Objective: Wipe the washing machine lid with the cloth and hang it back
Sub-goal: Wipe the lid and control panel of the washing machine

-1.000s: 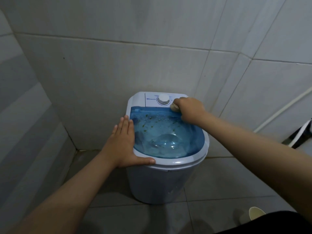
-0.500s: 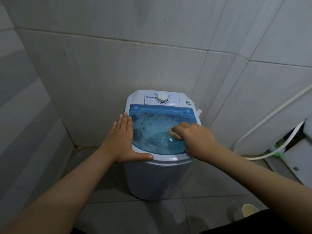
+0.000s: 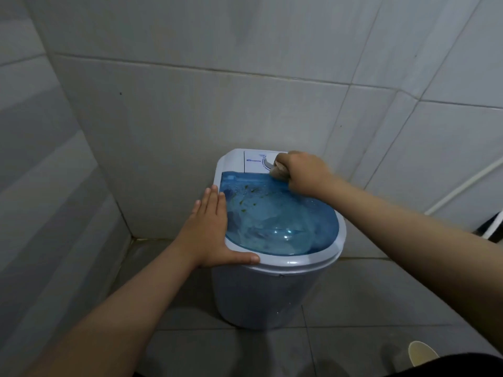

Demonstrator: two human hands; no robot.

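My right hand (image 3: 302, 172) is curled into a fist around the cloth (image 3: 278, 171), a small pale wad that shows only at the edge of my knuckles. It presses down at the far end of the lid (image 3: 277, 221), right of centre in the frame, where the blue see-through plastic meets the white control panel (image 3: 251, 160). My knuckles cover part of the dial (image 3: 268, 164).

My left hand (image 3: 212, 232) lies flat and open on the left rim of the washing machine (image 3: 261, 295). The fingers are straight and pressed close together, pointing toward the wall, and their tips just overlap the lid's edge. The thumb is spread wide and rests along the white front rim.

The lid is closed, with small green and brown specks scattered across its upper part. The washing machine stands on the tiled floor (image 3: 367, 289) in the corner, just below the middle of the frame. A white pipe (image 3: 462, 183) runs along the wall at the right edge.
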